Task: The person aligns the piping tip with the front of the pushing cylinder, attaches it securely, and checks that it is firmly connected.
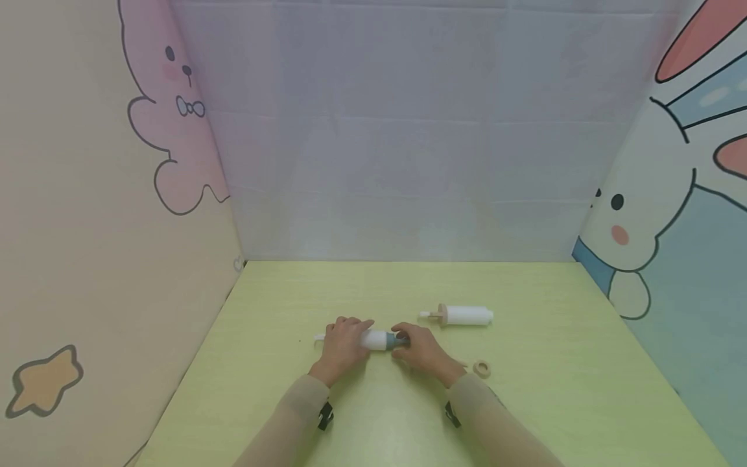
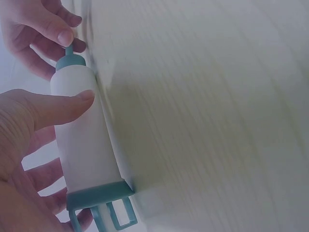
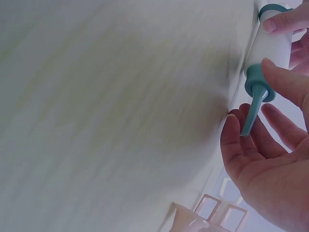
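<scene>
My left hand grips the white barrel of a large plastic syringe, thumb on top and fingers underneath. The syringe lies sideways just above the table, its teal flange with looped handles at the left end. At the other end, a teal collar carries a narrow tapered nozzle. My right hand curls its fingers around this nozzle, the thumb at the collar. The nozzle tip sits in front of the right fingers.
A second white syringe with a beige flange lies on the yellow-green table, behind my right hand. Close to my right wrist lie a beige ring and a small beige piece, partly hidden. Patterned panels enclose the table's sides and back.
</scene>
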`<state>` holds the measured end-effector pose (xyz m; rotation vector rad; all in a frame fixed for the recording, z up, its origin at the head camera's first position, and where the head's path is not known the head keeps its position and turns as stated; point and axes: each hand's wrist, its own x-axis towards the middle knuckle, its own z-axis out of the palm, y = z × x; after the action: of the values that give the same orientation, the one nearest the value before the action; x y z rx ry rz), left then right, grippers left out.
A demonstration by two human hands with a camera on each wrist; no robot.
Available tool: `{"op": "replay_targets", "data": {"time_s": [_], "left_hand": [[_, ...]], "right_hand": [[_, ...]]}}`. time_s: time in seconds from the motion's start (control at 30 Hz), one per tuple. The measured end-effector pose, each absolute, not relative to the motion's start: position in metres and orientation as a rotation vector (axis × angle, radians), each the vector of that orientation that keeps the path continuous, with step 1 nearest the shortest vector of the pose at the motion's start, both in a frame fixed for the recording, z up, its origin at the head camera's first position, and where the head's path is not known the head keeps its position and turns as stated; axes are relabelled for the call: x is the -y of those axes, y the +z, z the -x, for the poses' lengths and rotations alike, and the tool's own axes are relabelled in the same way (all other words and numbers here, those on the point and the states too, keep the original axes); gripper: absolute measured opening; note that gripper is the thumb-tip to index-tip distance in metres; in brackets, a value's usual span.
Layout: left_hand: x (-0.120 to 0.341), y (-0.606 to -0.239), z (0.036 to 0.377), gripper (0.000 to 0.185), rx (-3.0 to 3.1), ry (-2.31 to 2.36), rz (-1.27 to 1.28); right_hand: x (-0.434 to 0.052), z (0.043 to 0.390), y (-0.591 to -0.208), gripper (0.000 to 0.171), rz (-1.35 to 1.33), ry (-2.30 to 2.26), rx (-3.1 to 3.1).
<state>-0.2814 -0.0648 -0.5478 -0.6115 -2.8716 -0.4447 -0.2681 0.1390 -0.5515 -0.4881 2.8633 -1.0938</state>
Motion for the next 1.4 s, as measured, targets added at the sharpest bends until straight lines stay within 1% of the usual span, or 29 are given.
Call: {"op": "replay_targets", "data": {"time_s": [0.27,0.4,0.53,0.67,1.0,1.23,1.4], "left_hand": [[0.059,-0.546,0.282,0.056,2.896,-0.42,0.593],[0.057,-0.542,0.281,0.059,2.885,-0.426,0.598],[0.054,-0.538,0.28,0.064,2.87,-0.406,0.605],[0.051,-0.535,0.279,0.066,2.85,-0.389,0.613],[0.041,-0.523,0.274,0.066,2.811,-0.405,0.657],[0.036,-0.525,0.275,0.066,2.812,-0.387,0.645],[0.022,-0.528,0.269,0.063,2.805,-0.336,0.689]], "right_hand": [[-0.145,0.266,-0.55,0.05,0.468,-1.09,-2.849],[-0.149,0.265,-0.547,0.054,0.484,-1.052,-2.864],[-0.153,0.261,-0.538,0.059,0.494,-0.981,-2.895],[-0.162,0.252,-0.526,0.063,0.44,-0.983,-2.907],[-0.202,0.235,-0.515,0.063,0.349,-1.081,-2.938],[-0.229,0.226,-0.514,0.062,0.35,-1.026,-3.019],[-0.245,0.217,-0.518,0.058,0.323,-0.951,-3.074]]}}
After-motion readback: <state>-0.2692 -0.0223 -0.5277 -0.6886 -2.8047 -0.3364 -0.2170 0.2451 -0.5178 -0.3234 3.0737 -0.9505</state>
